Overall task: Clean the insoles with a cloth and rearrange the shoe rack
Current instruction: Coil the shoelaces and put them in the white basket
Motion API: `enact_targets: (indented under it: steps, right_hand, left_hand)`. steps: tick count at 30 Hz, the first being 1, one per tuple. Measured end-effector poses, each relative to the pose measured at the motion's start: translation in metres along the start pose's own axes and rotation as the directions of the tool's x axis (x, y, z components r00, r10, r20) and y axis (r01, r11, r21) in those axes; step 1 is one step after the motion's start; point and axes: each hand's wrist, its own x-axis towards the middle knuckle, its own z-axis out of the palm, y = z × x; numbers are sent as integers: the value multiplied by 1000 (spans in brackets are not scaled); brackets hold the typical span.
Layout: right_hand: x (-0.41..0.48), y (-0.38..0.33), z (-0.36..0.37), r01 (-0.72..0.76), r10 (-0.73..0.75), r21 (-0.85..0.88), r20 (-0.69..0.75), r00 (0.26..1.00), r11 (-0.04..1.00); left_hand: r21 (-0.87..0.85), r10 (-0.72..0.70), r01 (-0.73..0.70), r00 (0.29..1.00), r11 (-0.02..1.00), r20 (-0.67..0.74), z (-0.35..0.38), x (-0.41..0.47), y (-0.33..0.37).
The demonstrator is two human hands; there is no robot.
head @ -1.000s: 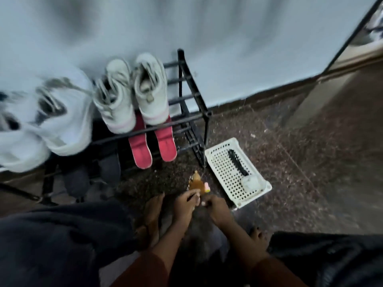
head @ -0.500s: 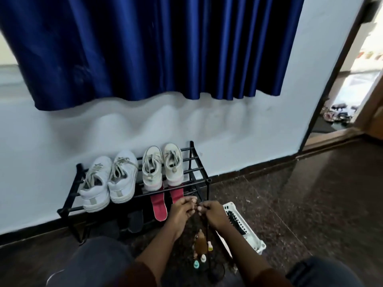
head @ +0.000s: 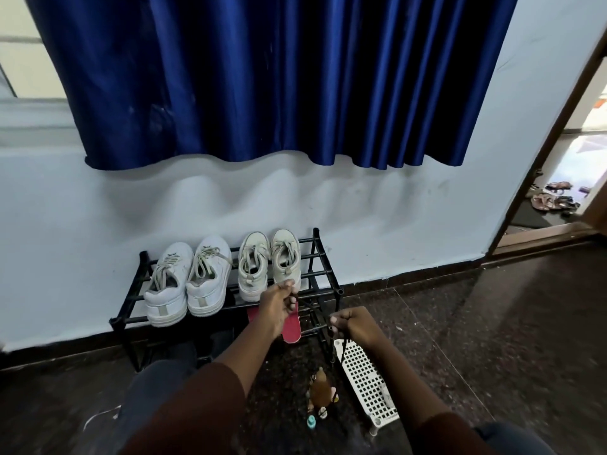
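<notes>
The left hand (head: 277, 305) and right hand (head: 356, 326) pinch a dark cord (head: 312, 308) in front of the shoe rack (head: 317, 251), and it runs down to a brown trinket (head: 320, 390). I judge the cord may snag the rack's corner post or brush the red insoles (head: 290, 330) on its lower shelf. Open floor lies right of the rack, past the white basket (head: 364, 382).

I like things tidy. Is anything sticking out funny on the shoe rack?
Yes. A pink insole pokes out past the front of the shoe rack, under the right pair of sneakers. It lies loose rather than inside a shoe.
</notes>
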Motion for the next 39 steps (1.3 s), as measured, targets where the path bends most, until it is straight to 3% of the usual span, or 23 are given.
enact_targets:
  steps: [4,7,11,14,16,20,26,30,39]
  right_hand:
    - [-3,-6,-22,-19,20,-48,24,1000,999]
    - [1,-1,-35,-42,39,-87,-40,998,995]
    - [11,-11,-33,-20,-4,-218,-108,994,976]
    - [16,-26,-22,20,-39,-196,-95,995,980]
    - [20,-36,-17,46,-62,-159,-91,994,986]
    - [23,-43,-13,51,-70,-148,-119,990,988]
    - [21,-28,-16,6,-30,-200,-116,993,980]
    - [18,-19,-25,-31,-1,-247,-130,991,968]
    - [21,-17,-55,-42,5,-356,-106,994,934]
  left_hand:
    - [110,110,-103,993,989,-53,-17,21,11]
    - [270,174,-156,984,950,-43,-23,32,11]
    - [541,199,-260,965,800,170,-8,29,-2]
    - [675,101,-333,928,659,359,11,22,-19]
    - [683,34,-339,908,647,418,22,20,-29]
    - [692,10,-268,936,670,352,29,21,-44]
    - [707,78,-309,937,636,340,23,26,-52]
    - [756,132,-303,951,581,279,4,27,-49]
    - [885,86,-164,986,436,140,-47,41,-50]
